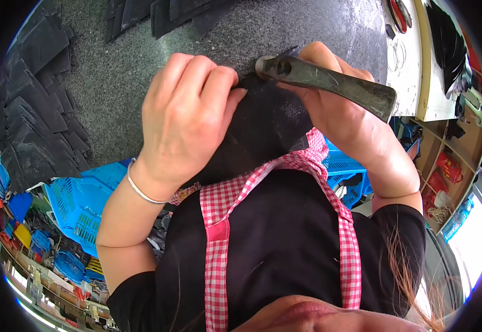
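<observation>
A black sheet piece [260,124], leather-like with a few pale scuffs, lies at the near edge of the grey speckled work surface and hangs toward my apron. My left hand [185,105] is closed at its far left edge, thumb and curled fingers pinching it. My right hand [343,113] is closed around a hammer; its long, worn metal head [335,86] points left, with the round face near the sheet's far edge. The hammer's handle is mostly hidden by the hand. Fingers of that hand also reach the sheet's right side.
Overlapping black pieces [28,110] line the left of the grey surface [113,83], and more black pieces [169,14] lie at its far side. Blue plastic baskets [83,202] stand below the near edge. Wooden shelves [465,135] with red packets are at right.
</observation>
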The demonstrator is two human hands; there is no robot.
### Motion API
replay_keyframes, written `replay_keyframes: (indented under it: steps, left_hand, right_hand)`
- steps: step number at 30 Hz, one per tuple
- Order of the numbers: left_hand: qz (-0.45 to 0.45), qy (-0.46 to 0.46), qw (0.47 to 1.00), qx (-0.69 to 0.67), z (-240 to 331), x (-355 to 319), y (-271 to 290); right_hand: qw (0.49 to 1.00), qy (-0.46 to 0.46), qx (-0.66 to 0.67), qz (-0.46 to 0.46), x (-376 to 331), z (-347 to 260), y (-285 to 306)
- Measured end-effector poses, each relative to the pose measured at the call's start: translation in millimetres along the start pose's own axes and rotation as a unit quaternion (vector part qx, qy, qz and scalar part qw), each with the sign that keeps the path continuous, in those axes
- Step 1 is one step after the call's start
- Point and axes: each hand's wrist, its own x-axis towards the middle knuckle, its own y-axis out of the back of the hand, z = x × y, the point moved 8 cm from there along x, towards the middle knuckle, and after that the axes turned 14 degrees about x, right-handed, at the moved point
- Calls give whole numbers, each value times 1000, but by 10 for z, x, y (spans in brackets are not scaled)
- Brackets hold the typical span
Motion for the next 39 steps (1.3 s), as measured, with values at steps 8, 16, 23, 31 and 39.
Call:
replay_keyframes:
  steps: [8, 16, 23, 31, 39]
  left_hand:
    - [-29, 30, 995, -87, -33, -87, 2]
    - [41, 26, 988, -148, -142, -128, 11]
    - [17, -25, 992, -119, -100, -106, 63]
    - [25, -36, 996, -79, -77, -136, 66]
    - [3, -6, 991, -130, -174, -164, 98]
  right_hand:
    - [998, 10, 46, 29, -6, -32, 20]
    - [998, -40, 48, 11, -13, -16, 30]
    - [998, -14, 53, -16, 68, -34, 57]
    - [984, 16, -147, -103, 160, -238, -111]
    - [998, -15, 1, -58, 164, -189, -44]
